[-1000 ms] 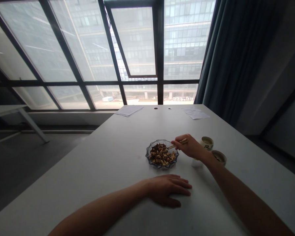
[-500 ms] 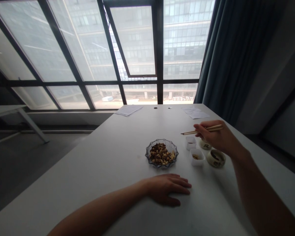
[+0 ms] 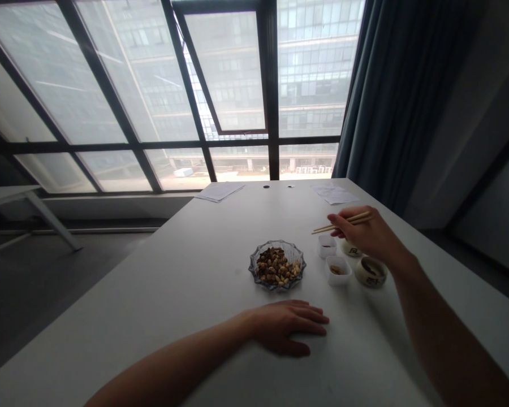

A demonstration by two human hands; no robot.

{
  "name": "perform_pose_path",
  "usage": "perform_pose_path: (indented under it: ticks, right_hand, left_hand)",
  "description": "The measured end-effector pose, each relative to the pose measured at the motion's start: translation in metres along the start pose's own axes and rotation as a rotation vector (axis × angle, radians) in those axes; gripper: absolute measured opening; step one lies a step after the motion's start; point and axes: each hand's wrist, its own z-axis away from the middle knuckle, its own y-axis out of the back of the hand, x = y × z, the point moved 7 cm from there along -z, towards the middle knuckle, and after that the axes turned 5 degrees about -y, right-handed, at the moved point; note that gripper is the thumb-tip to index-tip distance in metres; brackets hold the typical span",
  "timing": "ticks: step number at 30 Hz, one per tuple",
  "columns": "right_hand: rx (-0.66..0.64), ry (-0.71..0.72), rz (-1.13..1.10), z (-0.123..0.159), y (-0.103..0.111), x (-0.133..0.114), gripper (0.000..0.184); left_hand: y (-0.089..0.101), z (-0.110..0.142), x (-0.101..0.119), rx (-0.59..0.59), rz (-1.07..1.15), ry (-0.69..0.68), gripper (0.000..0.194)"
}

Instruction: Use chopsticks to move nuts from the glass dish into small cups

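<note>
A glass bowl point(image 3: 254, 270) full of mixed nuts sits in the middle of the white table point(image 3: 186, 294). My right hand point(image 3: 365, 234) is closed on a pair of wooden chopsticks point(image 3: 328, 227), raised above two small white square cups point(image 3: 337, 269) to the bowl's right. The chopstick tips point left, above the far square cup point(image 3: 326, 246). Whether they pinch anything is too small to tell. Nearer to me, my left hand point(image 3: 290, 325) lies flat on the table with fingers stretched out, holding nothing.
Two round ceramic cups point(image 3: 370, 272) stand right of the square cups, one partly behind my right hand. Paper sheets point(image 3: 219, 191) lie at the table's far edge, another sheet point(image 3: 337, 195) at far right. A window wall, a dark curtain point(image 3: 390, 96) and a second table point(image 3: 8, 195) surround it.
My right hand lifted the chopsticks out of the nut bowl and carried them right, above the small cups, then eased slightly left and down. The left hand stayed put.
</note>
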Motion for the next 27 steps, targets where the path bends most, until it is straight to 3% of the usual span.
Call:
perform_pose_path:
  ticks: [5, 10, 15, 27]
  right_hand:
    - [-0.226, -0.017, -0.095, 0.005, -0.054, -0.005, 0.039]
    - [-0.295, -0.038, -0.111, 0.004, -0.094, 0.006, 0.038]
    - [-0.326, -0.043, -0.146, 0.002, -0.106, 0.013, 0.040]
    - [-0.288, -0.019, -0.108, -0.001, -0.111, 0.020, 0.042]
  left_hand:
    - [0.002, -0.001, 0.002, 0.011, 0.004, -0.008, 0.056]
    - [0.003, -0.004, 0.003, -0.003, 0.022, -0.001, 0.058]
    - [0.002, -0.002, 0.002, 0.015, 0.023, -0.007, 0.060]
    - [0.002, 0.000, 0.001, 0.025, 0.025, -0.019, 0.061]
